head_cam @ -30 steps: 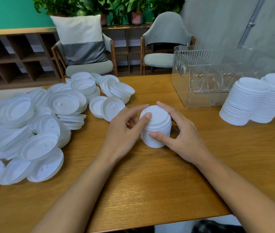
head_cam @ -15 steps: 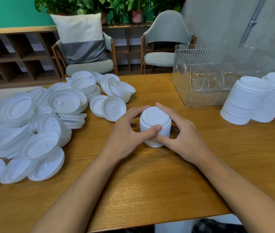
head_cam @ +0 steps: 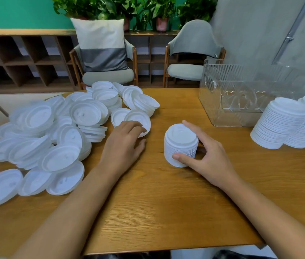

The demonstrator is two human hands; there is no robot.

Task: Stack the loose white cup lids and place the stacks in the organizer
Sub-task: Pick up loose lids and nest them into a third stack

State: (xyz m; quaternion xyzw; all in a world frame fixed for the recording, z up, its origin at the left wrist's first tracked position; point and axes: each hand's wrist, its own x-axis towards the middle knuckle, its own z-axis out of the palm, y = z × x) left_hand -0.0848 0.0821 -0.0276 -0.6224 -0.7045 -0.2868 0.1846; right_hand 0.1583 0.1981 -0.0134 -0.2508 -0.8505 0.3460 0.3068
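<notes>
Toppling is risked while the stack (head_cam: 180, 144) is gripped by the right hand (head_cam: 210, 160) alone; grip of the left hand (head_cam: 123, 146) is unclear.

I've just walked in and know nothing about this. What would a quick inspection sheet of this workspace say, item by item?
Surface: wooden table, level.
Job's things: pile of loose lids on the left; short stack in the middle; tall stacks on the right; clear organizer behind them, no lids seen inside.
Clutter: nothing seen.
Grips: right hand holds the short stack; left hand touches a single lid at the pile's edge, hold unclear.
Cables: nothing seen.
Surroundings: chairs, pillow, potted plants, cubby shelf.
</notes>
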